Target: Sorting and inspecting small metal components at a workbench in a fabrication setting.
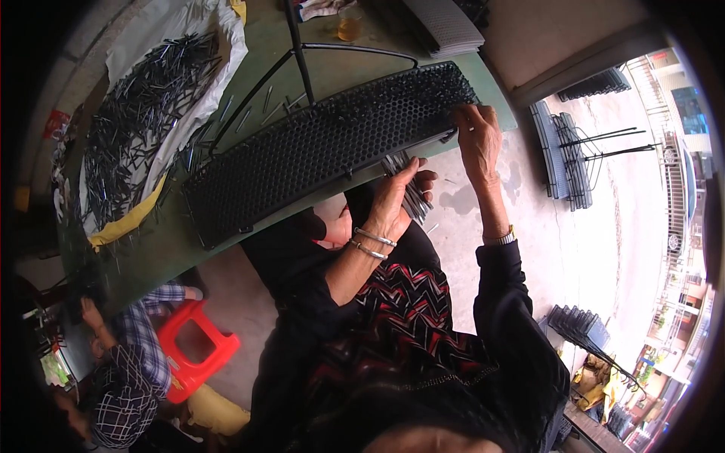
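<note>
A long black panel (325, 143) full of small holes lies slantwise on the green table (355, 59). Many short dark pieces stand in its holes toward the far edge and right end. My left hand (391, 200), below the panel's near edge, is closed around a bundle of thin metal rods (415, 198). At the panel's right end, my right hand (480, 140) has its fingers pinched together against the corner. Whatever those fingertips hold is hidden or too small to name.
A white sack (232, 49) at the left holds a heap of dark metal rods (155, 106); several lie loose beside it. A black bar frame (299, 66) rises behind the panel. Lower left are a red stool (219, 346) and another person (124, 385). Panels (559, 155) stand on the floor at right.
</note>
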`<state>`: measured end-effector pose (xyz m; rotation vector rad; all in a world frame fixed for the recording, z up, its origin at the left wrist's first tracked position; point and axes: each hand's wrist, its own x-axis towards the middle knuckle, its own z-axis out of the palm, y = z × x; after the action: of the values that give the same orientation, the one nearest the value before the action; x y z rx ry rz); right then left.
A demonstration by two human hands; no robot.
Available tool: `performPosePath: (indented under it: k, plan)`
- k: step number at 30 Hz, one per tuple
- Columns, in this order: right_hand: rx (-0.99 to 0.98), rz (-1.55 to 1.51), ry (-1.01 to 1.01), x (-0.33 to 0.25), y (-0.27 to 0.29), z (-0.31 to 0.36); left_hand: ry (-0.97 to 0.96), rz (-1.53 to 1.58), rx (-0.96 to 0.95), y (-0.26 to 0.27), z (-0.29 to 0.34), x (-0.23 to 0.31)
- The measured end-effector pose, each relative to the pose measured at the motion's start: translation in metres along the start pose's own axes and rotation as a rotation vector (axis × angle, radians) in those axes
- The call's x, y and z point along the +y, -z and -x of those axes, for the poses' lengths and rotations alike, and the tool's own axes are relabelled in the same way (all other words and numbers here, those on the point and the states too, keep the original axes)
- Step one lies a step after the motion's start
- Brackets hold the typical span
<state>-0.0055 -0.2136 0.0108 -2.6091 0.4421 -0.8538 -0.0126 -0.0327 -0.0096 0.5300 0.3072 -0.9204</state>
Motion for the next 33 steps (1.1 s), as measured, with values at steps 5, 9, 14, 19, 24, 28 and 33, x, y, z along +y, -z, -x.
performPosePath:
  k: [5, 9, 14, 19, 24, 28, 33]
  plan:
    - [-0.035, 0.098, -0.062, -0.009, 0.001, 0.017, -0.042, -0.006, -0.002, -0.005, -0.001, 0.006]
    - [0.000, -1.220, -0.618, -0.043, 0.005, 0.045, -0.193, 0.001, -0.014, -0.024, -0.007, 0.019]
    - [0.027, -1.659, -0.884, -0.077, -0.005, 0.055, -0.393, -0.228, 0.044, -0.053, -0.015, 0.013]
    - [0.109, -1.757, -1.085, -0.056, -0.030, 0.059, -0.459, -0.268, -0.037, -0.044, -0.015, -0.005]
    - [0.058, -1.751, -1.005, -0.075, -0.019, 0.065, -0.485, -0.551, 0.014, -0.036, -0.007, -0.005]
    - [-0.114, -1.751, -1.122, -0.079, -0.008, 0.060, -0.428, -0.370, 0.079, -0.043, 0.002, -0.002]
    - [-0.597, -1.491, -0.831, -0.051, 0.015, 0.051, -0.164, -0.238, 0.013, -0.021, 0.006, 0.012]
